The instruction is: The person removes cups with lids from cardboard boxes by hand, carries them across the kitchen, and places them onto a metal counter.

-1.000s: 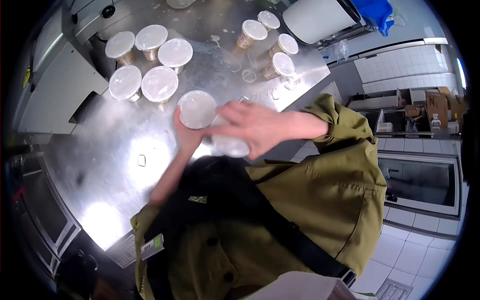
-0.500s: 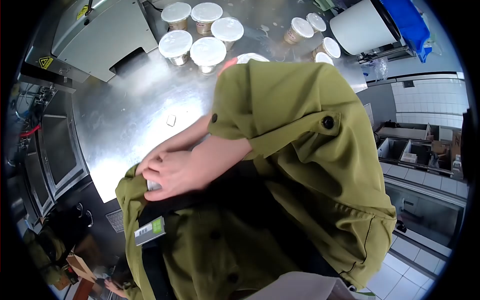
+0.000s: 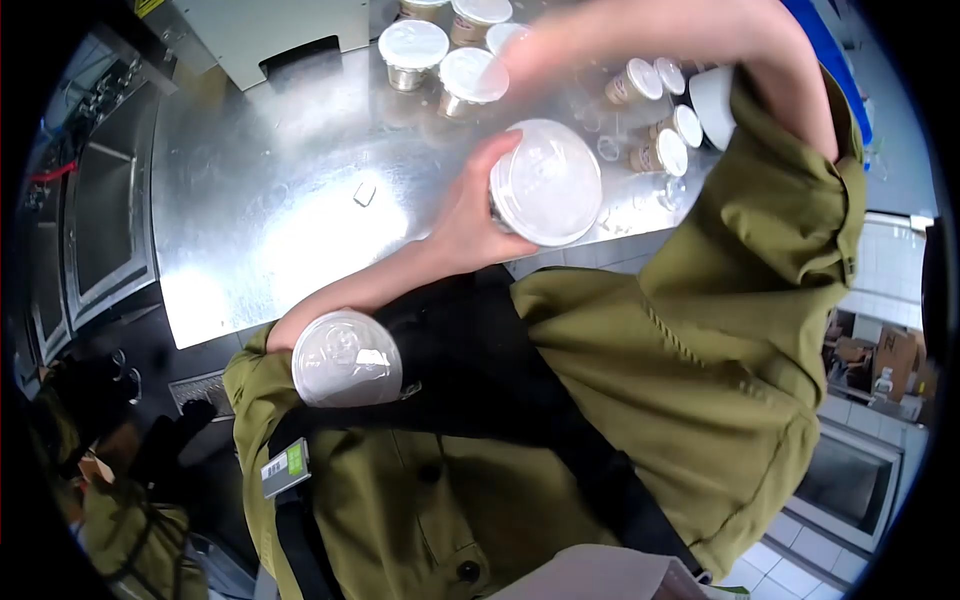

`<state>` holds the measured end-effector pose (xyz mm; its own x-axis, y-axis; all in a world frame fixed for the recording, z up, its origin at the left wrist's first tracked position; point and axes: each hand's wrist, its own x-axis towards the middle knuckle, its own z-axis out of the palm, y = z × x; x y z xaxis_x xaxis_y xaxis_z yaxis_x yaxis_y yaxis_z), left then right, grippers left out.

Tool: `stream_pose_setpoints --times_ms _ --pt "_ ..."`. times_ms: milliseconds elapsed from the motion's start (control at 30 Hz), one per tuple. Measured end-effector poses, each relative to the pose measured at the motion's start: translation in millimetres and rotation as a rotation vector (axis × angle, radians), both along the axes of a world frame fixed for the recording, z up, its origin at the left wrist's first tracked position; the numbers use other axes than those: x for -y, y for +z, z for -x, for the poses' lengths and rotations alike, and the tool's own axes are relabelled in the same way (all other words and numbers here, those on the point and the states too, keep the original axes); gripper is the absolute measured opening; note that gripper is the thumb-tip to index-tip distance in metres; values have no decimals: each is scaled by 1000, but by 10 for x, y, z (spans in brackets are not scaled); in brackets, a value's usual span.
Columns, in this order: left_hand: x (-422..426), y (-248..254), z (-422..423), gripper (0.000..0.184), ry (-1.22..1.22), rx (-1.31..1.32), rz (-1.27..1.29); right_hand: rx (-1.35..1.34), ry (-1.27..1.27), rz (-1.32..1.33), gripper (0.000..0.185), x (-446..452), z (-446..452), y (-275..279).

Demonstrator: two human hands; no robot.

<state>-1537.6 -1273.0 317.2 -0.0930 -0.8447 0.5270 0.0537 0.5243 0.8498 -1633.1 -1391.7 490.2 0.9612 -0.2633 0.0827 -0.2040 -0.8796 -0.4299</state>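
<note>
My left hand [image 3: 478, 205] is wrapped round a tub [image 3: 547, 183] with a translucent white lid, which faces up toward me. A second lidded tub [image 3: 347, 358] sits in the crook of my left arm, against my chest. My right arm stretches across the steel table, and my right hand [image 3: 528, 62] is smeared by motion. It is beside a lidded paper cup [image 3: 473, 76] at the near edge of a cluster; whether it touches that cup I cannot tell. Another lidded cup [image 3: 413, 48] stands just left of it.
The steel table [image 3: 260, 200] has a small square piece [image 3: 364, 194] lying on it. Smaller lidded cups [image 3: 658, 152] stand at the right, near a white container [image 3: 712, 105]. A grey machine [image 3: 280, 40] is at the back left. A person's olive clothing [image 3: 150, 540] shows at lower left.
My right hand has left the crook of my left arm and swung forward to the cup cluster. The tub there and the one in my left hand are now uncovered. The view has shifted.
</note>
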Motion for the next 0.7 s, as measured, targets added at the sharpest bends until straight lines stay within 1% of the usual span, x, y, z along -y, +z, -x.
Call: stream_pose_setpoints --times_ms 33,67,133,200,233,267,333,367,400,433,533,600,667,700 --pt "-40 24 -60 100 43 6 68 -59 -137 -13 86 357 120 -74" --pt "-7 -63 -131 104 95 28 138 -129 -249 -16 89 712 195 -277" --pt "-43 -138 -172 104 123 -23 156 -311 -358 8 97 1225 274 -921" --pt "-80 -186 -240 105 148 -39 171 -394 -396 39 105 1296 205 -1569" --pt "-114 -215 -289 105 167 -36 178 -395 -428 78 112 1230 131 -1820" --pt "-149 -260 -335 105 184 -35 181 -415 -458 46 115 1182 22 -2005" --pt "-218 -296 -427 109 216 13 175 -403 -499 246 116 1083 -88 -2142" --pt "-259 -309 -488 110 243 54 168 -418 -504 245 114 1077 -117 -2186" --pt "-298 -256 -524 112 262 96 161 -432 -518 242 113 1038 -145 -2117" --pt "-322 -209 -530 113 353 112 164 -444 -537 239 112 1010 -155 -2069" --pt "-359 -85 -608 113 583 214 70 -452 -476 253 111 946 -160 -2057" --pt "-326 -5 -631 112 608 127 -23 -500 -491 172 105 864 -174 -2053" --pt "-263 23 -615 112 648 -44 -122 -540 -477 133 103 782 -162 -2033" --pt "-248 81 -627 111 643 -26 -109 -520 -479 117 99 751 -134 -2066"
